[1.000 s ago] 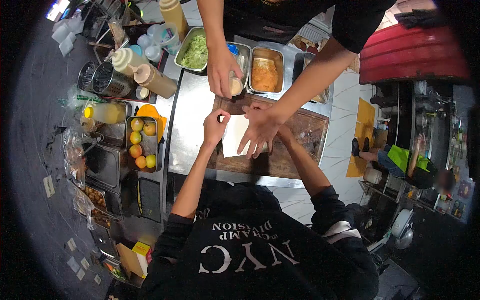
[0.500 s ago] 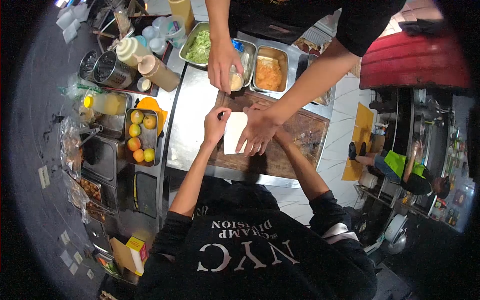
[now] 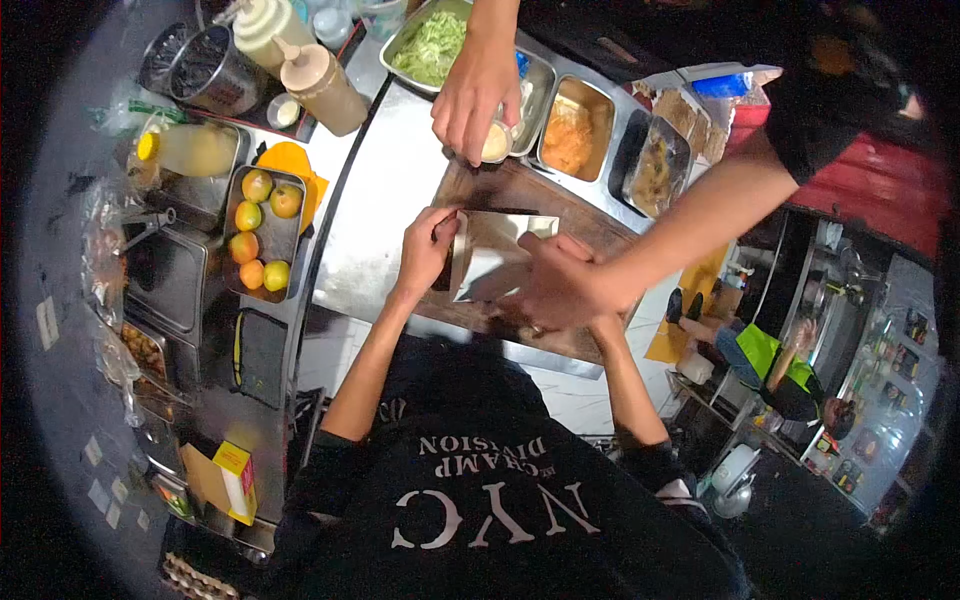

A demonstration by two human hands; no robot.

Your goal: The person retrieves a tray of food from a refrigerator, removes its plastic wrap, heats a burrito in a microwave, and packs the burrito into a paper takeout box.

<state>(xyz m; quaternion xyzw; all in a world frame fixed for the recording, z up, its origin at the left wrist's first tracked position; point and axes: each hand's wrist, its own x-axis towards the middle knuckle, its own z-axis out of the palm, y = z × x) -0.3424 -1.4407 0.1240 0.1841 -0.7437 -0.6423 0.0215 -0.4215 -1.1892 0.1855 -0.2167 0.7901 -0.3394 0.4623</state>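
A white folded paper piece [image 3: 488, 262] stands opened out over the brown cutting board [image 3: 490, 188]. My left hand [image 3: 424, 252] is closed on its left edge, thumb and fingers pinched together. At its right side my right hand [image 3: 574, 246] shows only in part; its curled fingers appear to grip the paper's right edge, and the rest is hidden behind a co-worker's hand [image 3: 565, 288]. That co-worker's hand reaches across the paper and is blurred. The co-worker's other hand [image 3: 478, 105] touches a small cup of pale sauce [image 3: 496, 143] above the board.
Metal trays hold shredded greens [image 3: 430, 48], orange food [image 3: 568, 140] and brownish food [image 3: 655, 175]. To the left are sauce bottles [image 3: 325, 92] and a tray of round fruit [image 3: 257, 185]. Another person [image 3: 765, 360] is farther off at the right.
The white paper has gone from lying flat to raised and spread wider. The co-worker's lower hand has shifted rightward off its middle. The whole view has turned and moved slightly.
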